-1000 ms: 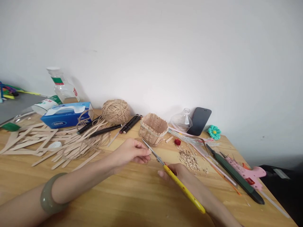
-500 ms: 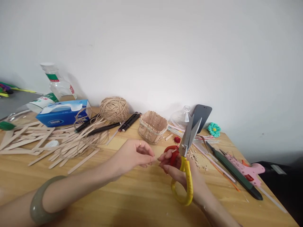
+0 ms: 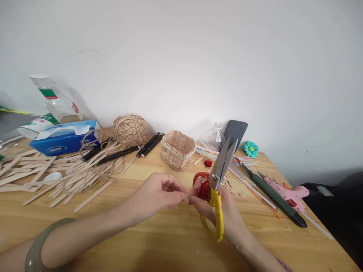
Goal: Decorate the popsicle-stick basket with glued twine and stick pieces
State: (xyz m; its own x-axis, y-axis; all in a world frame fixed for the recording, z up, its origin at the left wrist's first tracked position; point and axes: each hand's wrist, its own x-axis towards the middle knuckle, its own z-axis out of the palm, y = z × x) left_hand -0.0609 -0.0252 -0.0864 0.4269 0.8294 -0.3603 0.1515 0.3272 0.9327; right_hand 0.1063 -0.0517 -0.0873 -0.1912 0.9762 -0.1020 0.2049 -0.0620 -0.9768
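Note:
My left hand, with a ring on one finger, pinches a tiny pale piece whose kind is too small to tell. Thumb and fingertips of my right hand meet the other end of that piece. Hooked in the right hand as well are scissors with one red and one yellow handle, blades tilted up and slightly parted. Just beyond the hands stands a small basket of wooden pieces with a sparkly band around it. A small red rose-like decoration lies to its right.
On the left lie many craft sticks, a twine ball, markers, a blue tissue box and a bottle. To the right are a phone, a teal flower, a green-handled cutter and a pink glue gun.
The whole view has shifted, so the table things appear farther left. Both hands stay fingertip to fingertip at the pale piece, which shows a little more now. The scissors remain in the right hand.

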